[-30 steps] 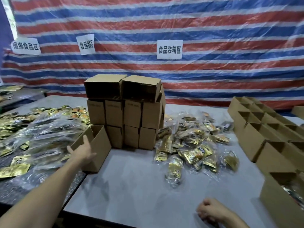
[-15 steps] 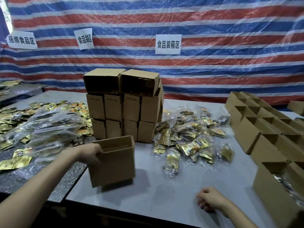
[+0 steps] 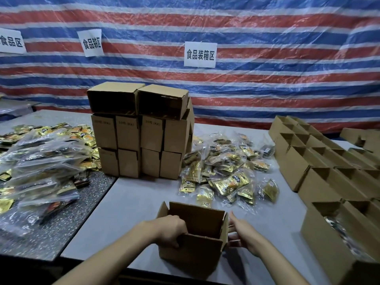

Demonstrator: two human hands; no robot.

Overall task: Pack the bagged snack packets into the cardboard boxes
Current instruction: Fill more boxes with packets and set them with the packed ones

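On striped tarp behind stacked boxes, sign "食品装箱区"

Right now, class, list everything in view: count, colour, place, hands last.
open box: one, brown, front centre.
stacked boxes: at least ten, brown, centre back.
bagged snack packets: many, gold, right of the stack.
left packet pile: many, gold and dark, far left.
box rows: many, brown, far right.
tarpaulin: one, red-white-blue stripes, behind.
signs: three, white, on tarpaulin.
table: one, grey, underneath.
left-hand grip: one, over the open box's near rim.
right-hand grip: one, flat against its right side.
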